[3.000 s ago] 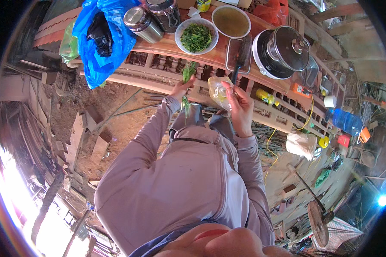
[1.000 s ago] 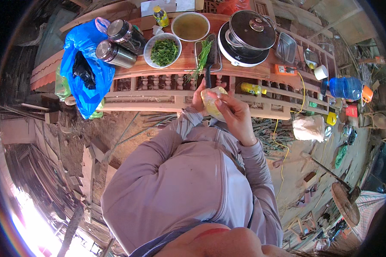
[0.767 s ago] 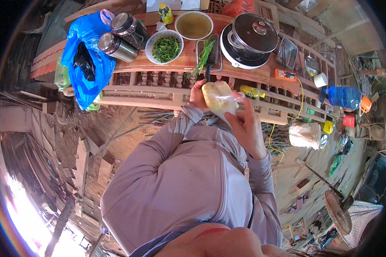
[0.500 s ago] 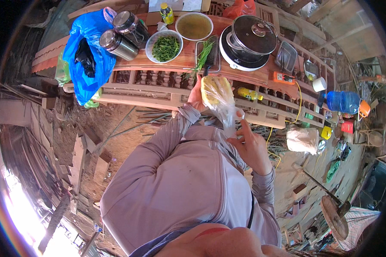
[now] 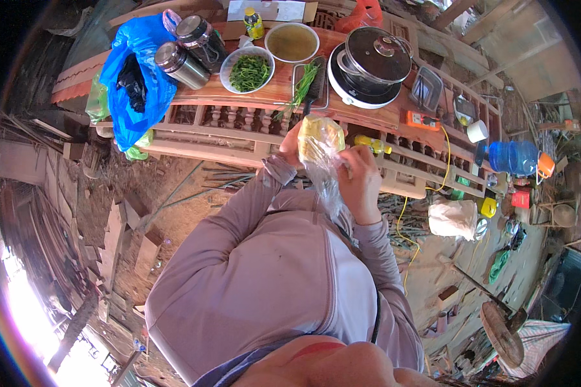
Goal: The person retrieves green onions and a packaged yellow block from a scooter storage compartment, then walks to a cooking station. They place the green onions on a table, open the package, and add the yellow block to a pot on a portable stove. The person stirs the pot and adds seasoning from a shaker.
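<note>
A clear plastic bag point(image 5: 321, 140) with something pale yellow and blocky in it is held up in front of my chest, at the bench's near edge. My left hand point(image 5: 291, 147) wraps around its left side, the fingers partly hidden behind it. With fingers bent together, my right hand point(image 5: 360, 179) grips the bag's right side below the yellow part. The loose end of the plastic hangs down over my jacket. Just beyond the bag lie a wire-rimmed tray point(image 5: 323, 103), long green stalks point(image 5: 305, 87) and a dark-handled tool point(image 5: 314, 92).
Across the wooden bench point(image 5: 265, 103) stand a bowl of cut greens point(image 5: 249, 72), a bowl of liquid point(image 5: 292, 44), metal flasks point(image 5: 182, 66), a lidded pot point(image 5: 377, 55) on a cooker and an orange power strip point(image 5: 423, 120). A blue bag point(image 5: 150, 39) hangs at left.
My right hand has moved up from the bag's hanging end to its side, closing on the plastic nearer the yellow contents. My left hand keeps its hold.
</note>
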Demonstrator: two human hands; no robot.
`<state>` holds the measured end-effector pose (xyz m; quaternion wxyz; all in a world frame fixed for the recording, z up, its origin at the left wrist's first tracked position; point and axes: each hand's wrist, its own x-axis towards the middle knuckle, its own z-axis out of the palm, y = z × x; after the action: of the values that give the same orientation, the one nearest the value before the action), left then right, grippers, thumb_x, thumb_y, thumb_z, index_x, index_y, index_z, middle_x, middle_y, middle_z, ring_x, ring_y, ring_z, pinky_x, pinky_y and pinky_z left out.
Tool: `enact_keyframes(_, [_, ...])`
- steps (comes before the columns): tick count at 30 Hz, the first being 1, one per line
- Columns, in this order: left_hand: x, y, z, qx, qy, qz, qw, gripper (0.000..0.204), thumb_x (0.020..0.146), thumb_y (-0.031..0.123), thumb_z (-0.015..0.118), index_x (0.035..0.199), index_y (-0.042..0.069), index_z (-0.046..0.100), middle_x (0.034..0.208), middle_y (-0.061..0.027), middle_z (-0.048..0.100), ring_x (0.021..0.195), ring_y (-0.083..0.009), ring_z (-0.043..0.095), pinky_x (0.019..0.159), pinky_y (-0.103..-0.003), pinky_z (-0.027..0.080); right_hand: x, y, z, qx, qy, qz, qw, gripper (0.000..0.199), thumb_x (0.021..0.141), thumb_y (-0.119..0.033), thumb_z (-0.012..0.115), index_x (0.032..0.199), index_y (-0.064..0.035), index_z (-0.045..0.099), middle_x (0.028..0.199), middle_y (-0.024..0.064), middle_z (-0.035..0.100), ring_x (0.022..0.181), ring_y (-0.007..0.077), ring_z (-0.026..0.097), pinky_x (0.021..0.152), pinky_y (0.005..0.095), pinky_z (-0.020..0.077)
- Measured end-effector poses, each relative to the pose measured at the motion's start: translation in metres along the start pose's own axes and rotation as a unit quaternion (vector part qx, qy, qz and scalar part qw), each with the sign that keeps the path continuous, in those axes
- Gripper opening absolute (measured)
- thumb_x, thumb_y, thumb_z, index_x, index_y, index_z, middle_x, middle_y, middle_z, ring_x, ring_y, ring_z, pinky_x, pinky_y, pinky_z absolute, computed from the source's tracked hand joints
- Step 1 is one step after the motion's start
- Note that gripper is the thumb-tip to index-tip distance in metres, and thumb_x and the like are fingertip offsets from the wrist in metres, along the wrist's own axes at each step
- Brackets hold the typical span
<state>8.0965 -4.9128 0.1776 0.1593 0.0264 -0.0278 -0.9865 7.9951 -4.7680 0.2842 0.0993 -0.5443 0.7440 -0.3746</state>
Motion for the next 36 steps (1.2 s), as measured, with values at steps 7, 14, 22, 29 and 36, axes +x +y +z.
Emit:
enact_keyframes(7, [-0.025,-0.004,-0.052,0.083,0.076,-0.109,0.988,0.041,0.101,0.035,0.042,0.121,0.003,0.058,0.119,-0.0119,0.065,0.107,-0.0249,0.064,0.095,-0.042,0.052,0.022,0.031,0.012,0.505,0.098,0.278,0.811,0.008,0.093,-0.009,0.059,0.088,-0.0031,0.061,0.08,0.0002,0.061,0.069,0.0068,0.056,0.059,0.0236,0.0422])
enact_keyframes(14, [-0.034,-0.019,-0.062,0.114,-0.01,-0.119,0.986,0.04,0.101,0.032,0.045,0.131,0.006,0.05,0.125,-0.0097,0.06,0.11,-0.0229,0.062,0.096,-0.039,0.051,0.059,0.061,0.039,0.062,-0.087,0.139,0.985,0.049,0.074,-0.048,0.077,0.073,0.0003,0.067,0.063,0.01,0.062,0.059,0.0176,0.059,0.056,0.0339,0.0462])
enact_keyframes(22, [-0.045,-0.01,-0.051,0.125,-0.047,0.086,0.987,0.04,0.098,0.025,0.05,0.133,0.005,0.048,0.128,-0.0117,0.058,0.114,-0.0265,0.059,0.101,-0.044,0.048,-0.006,0.123,0.079,0.382,-0.216,0.331,0.835,0.027,0.085,-0.022,0.068,0.099,0.0002,0.065,0.085,0.0058,0.067,0.075,0.0128,0.061,0.069,0.0307,0.0498])
enact_keyframes(29, [-0.034,0.0,-0.023,-0.076,-0.014,0.073,0.994,0.051,0.101,0.045,0.036,0.135,0.008,0.049,0.129,-0.0128,0.058,0.117,-0.0298,0.057,0.103,-0.049,0.045,0.005,0.077,0.037,0.121,0.035,0.035,0.991,0.051,0.085,-0.019,0.068,0.131,-0.0035,0.051,0.107,0.0105,0.065,0.107,0.0285,0.058,0.096,0.039,0.0436])
enact_keyframes(36, [-0.023,0.006,-0.01,0.019,0.062,0.15,0.986,0.054,0.1,0.044,0.036,0.134,0.003,0.047,0.13,-0.0157,0.056,0.118,-0.031,0.055,0.104,-0.047,0.043,0.021,0.034,0.02,-0.004,0.024,-0.131,0.991,0.03,0.078,-0.02,0.073,0.106,-0.0078,0.067,0.081,0.007,0.056,0.082,0.0293,0.053,0.073,0.0425,0.0407])
